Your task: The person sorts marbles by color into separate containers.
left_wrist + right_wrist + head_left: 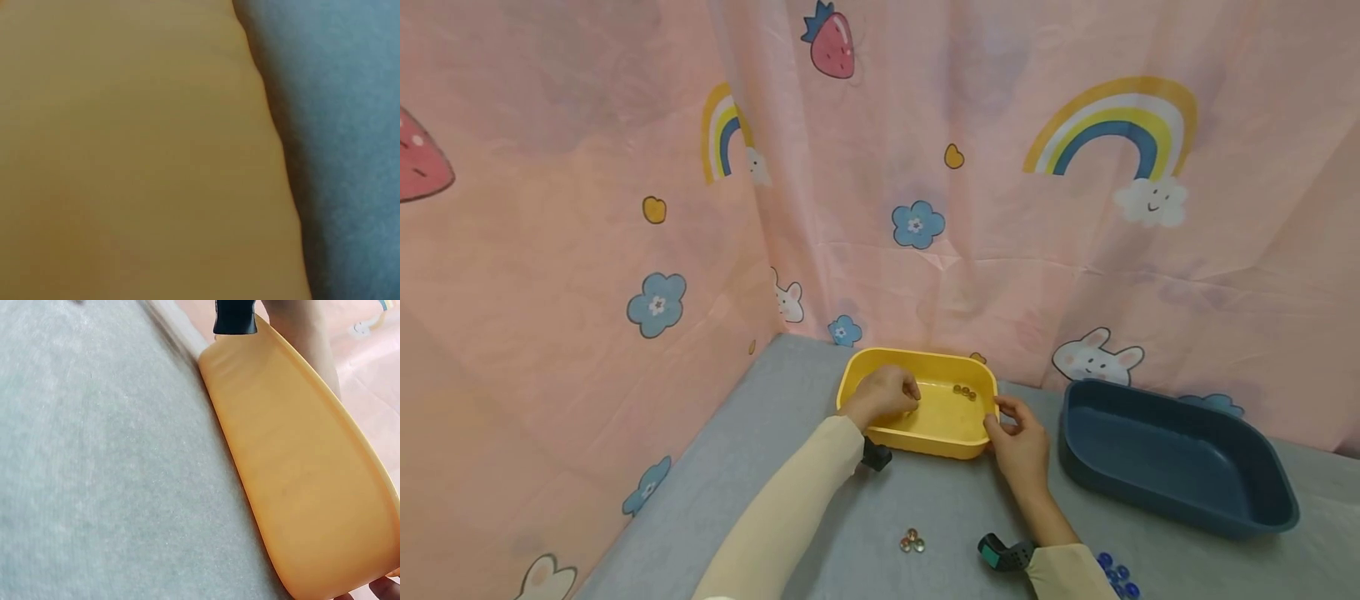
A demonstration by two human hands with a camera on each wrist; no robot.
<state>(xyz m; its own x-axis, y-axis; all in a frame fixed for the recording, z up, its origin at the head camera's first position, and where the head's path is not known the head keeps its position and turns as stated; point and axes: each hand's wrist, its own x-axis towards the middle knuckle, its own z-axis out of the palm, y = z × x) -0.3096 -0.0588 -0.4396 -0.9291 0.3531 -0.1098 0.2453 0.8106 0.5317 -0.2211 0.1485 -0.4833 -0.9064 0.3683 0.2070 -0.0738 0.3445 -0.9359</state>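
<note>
My left hand [883, 393] reaches over the near rim of a yellow plastic tub [932, 443], fingers curled down inside at its left. Whether the fingertips hold anything is hidden. With thumb and fingers, my right hand [1022, 446] grips the tub's right end. Several small amber marbles [966, 392] lie in a row on the tub floor, towards the right. The tub's wall [137, 150] fills most of the left wrist view, with no fingers showing. In the right wrist view, fingertips [384, 589] touch the tub's end at the lower right.
Three amber marbles [912, 542] sit together on the grey table cloth [850, 542] in front of the tub. Several blue marbles [1117, 575] lie beside the right sleeve. A larger dark blue tub [1180, 500] stands at the right. A pink printed curtain [880, 167] hangs behind.
</note>
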